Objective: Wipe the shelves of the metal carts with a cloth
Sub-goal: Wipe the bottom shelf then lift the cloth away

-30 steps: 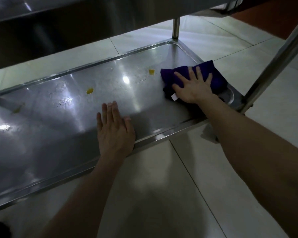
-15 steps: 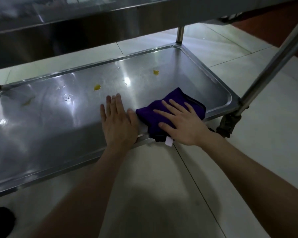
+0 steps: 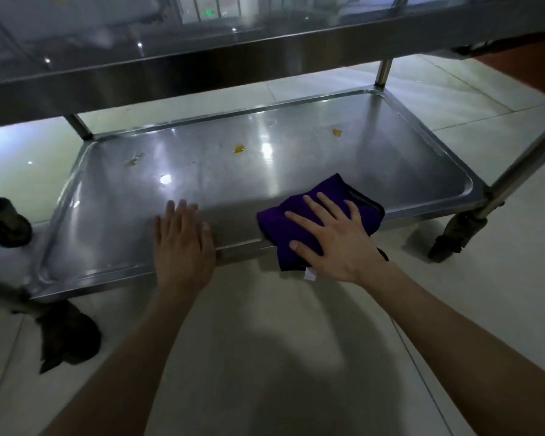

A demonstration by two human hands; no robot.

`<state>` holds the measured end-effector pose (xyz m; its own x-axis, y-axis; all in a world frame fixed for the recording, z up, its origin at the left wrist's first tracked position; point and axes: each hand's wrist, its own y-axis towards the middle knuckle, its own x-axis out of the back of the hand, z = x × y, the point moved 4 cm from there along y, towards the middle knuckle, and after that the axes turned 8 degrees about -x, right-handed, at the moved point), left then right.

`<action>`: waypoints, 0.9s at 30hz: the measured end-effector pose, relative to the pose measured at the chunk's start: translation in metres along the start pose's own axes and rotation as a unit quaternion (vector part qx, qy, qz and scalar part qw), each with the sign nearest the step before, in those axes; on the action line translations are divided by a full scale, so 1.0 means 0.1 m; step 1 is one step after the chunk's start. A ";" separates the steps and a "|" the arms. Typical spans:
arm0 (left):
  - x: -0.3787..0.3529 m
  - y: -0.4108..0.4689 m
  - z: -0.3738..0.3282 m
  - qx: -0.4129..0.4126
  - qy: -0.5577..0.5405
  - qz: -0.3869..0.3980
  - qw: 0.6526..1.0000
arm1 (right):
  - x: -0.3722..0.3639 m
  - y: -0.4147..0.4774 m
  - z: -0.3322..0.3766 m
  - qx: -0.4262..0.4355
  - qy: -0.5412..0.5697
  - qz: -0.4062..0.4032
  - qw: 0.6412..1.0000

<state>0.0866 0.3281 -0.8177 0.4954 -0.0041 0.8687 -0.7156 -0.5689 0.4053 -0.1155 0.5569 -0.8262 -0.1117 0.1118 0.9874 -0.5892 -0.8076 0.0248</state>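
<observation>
Single head-worn wide-angle camera, looking forward and down from close above near rim of lower shelf (image 3: 202, 190), taking in upper shelf (image 3: 233, 67) and floor (image 3: 265, 357).

The lower tray-shaped shelf of stainless steel (image 3: 296, 171) is smooth and glossy. It throws back white glints of lamp light and shows faint streaks across its face. A few yellow smears (image 3: 239, 148) sit dull against that shine. The folded purple cloth (image 3: 277, 223) is soft, matt fabric with a fine nap, a darker stitched edge and a small white tag (image 3: 310, 274). The upper steel shelf (image 3: 202, 73) and the round steel post (image 3: 523, 165) carry the same satin gleam. The pale floor tiles (image 3: 265, 341) are smooth and semi-glossy, while the dark caster (image 3: 456, 236) looks matt and grimy.
</observation>
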 end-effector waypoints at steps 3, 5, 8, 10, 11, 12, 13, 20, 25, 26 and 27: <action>0.14 -0.18 0.56 0.049 0.099 0.043 0.993 | -0.07 0.13 0.38 0.022 -0.006 0.004 1.000; 0.10 -0.26 0.65 0.047 0.110 0.090 0.989 | -0.11 0.20 0.61 0.036 -0.006 0.013 0.999; 0.12 -0.27 0.64 0.057 0.052 0.105 0.992 | -0.21 0.40 1.11 0.074 -0.005 0.036 0.997; 0.23 -0.27 0.61 0.083 -0.051 0.097 0.991 | -0.26 0.58 1.42 0.095 -0.002 0.068 0.993; 0.32 -0.29 0.63 0.098 -0.134 0.076 0.983 | -0.28 0.68 1.55 0.099 0.001 0.084 0.992; 0.42 -0.33 0.67 0.112 -0.222 0.043 0.968 | -0.30 0.77 1.65 0.099 0.004 0.098 0.990; 0.54 -0.40 0.74 0.121 -0.279 -0.007 0.952 | -0.31 0.87 1.74 0.098 0.006 0.109 0.989; 1.31 -1.02 1.70 0.283 -0.082 -0.376 0.878 | -0.40 1.43 2.15 0.077 -0.010 0.133 0.988; 1.34 -0.85 2.15 0.306 -0.162 -0.275 0.897 | -0.49 1.72 2.52 0.073 -0.019 0.131 0.988; 1.32 -0.86 2.20 0.306 -0.155 -0.277 0.897 | -0.50 1.80 2.62 0.075 -0.016 0.132 0.988; 1.32 -0.87 2.23 0.305 -0.149 -0.281 0.898 | -0.51 1.88 2.73 0.077 -0.015 0.134 0.988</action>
<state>0.3238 0.1935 -0.8022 0.8682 0.2566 0.4248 0.0466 -0.8943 0.4450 -0.0020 0.2411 -0.8294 -0.2221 -0.1327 0.9660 -0.4135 -0.8844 -0.2165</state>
